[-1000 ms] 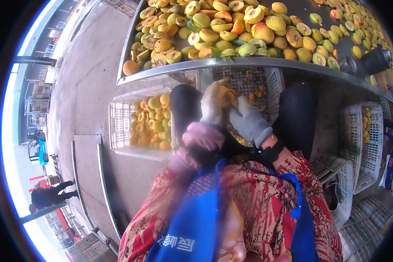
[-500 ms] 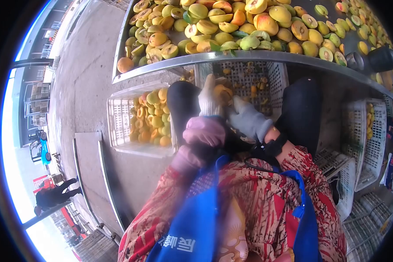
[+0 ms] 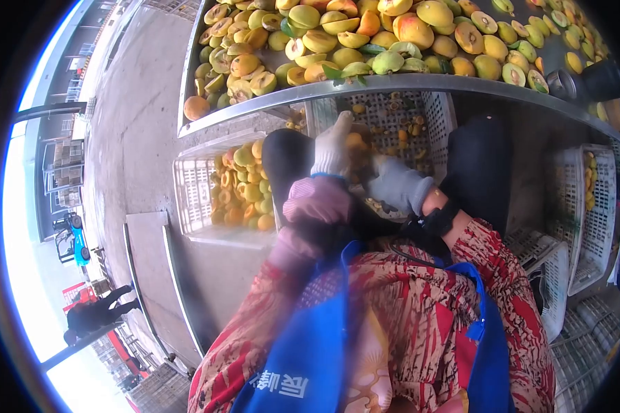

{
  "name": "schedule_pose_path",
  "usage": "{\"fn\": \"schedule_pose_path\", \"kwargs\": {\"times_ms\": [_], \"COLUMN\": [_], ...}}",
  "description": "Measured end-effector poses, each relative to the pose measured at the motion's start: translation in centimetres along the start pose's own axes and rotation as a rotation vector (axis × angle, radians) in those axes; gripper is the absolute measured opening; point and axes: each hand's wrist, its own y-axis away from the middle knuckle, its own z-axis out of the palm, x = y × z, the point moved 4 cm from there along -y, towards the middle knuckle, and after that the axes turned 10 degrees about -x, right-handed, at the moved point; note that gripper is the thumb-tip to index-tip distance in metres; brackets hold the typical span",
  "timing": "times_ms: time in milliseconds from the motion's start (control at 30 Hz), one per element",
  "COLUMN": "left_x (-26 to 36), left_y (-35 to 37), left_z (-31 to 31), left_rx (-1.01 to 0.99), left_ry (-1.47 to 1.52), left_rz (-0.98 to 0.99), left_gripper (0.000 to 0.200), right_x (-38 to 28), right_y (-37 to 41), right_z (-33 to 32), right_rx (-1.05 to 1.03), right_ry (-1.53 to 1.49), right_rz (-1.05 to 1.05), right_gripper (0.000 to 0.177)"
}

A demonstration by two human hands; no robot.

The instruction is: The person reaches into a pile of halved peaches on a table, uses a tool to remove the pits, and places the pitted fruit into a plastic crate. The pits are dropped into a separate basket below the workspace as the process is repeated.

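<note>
While gripping yellow-orange fruit (image 3: 356, 146) in the left hand (image 3: 332, 150), had the right hand (image 3: 401, 186) just beside it. Could not tell the right hand's grip.

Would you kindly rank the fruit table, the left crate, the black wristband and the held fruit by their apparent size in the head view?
1. Fruit table
2. Left crate
3. Black wristband and held fruit: unsure between these, as the fruit is blurred and partly hidden.
</note>
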Motion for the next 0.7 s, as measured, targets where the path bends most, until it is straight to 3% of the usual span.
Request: {"fn": "schedule_pose_path", "kwargs": {"times_ms": [67, 133, 200, 267, 300, 367, 467, 533, 700], "left_x": [-0.4, -0.2, -0.2, -0.4, -0.4, 0.1, 0.8, 1.1, 1.9], "left_y": [0.1, 1.1, 1.3, 1.5, 1.5, 2.3, 1.8, 1.8, 3.7], "left_z": [0.2, 1.2, 1.5, 0.3, 0.4, 0.8, 0.5, 1.0, 2.1], "left_rx": [-0.027, 0.025, 0.082, 0.195, 0.161, 0.142, 0.036, -0.306, -0.235], "left_ry": [-0.073, 0.439, 0.484, 0.112, 0.161, 0.021, -0.167, 0.044, -0.121], "left_rz": [-0.061, 0.106, 0.064, 0.07, 0.119, 0.125, 0.132, -0.051, -0.063], "left_gripper": [0.045, 0.043, 0.041, 0.036, 0.03, 0.028, 0.025, 0.024, 0.02], "right_x": [-0.3, -2.8, 0.3, 2.0, 0.8, -1.9, -1.6, -2.6, -1.2], "right_y": [0.4, 2.0, 0.4, -0.8, 0.0, 2.7, 2.7, 3.8, 4.8], "right_z": [-0.4, -1.4, -0.1, 1.0, 0.3, -0.2, 0.0, -0.3, 0.9], "right_rx": [-0.01, -0.053, -0.048, -0.017, -0.017, -0.356, -0.428, -0.419, -0.537], "right_ry": [-0.109, -0.254, -0.271, -0.143, -0.148, -0.691, -0.846, -0.873, -1.112], "right_rz": [-0.012, 0.188, 0.194, -0.138, -0.14, 0.191, 0.102, 0.132, 0.085], "right_gripper": [0.028, 0.026, 0.024, 0.018, 0.018, 0.009, 0.008, 0.011, 0.012]}}
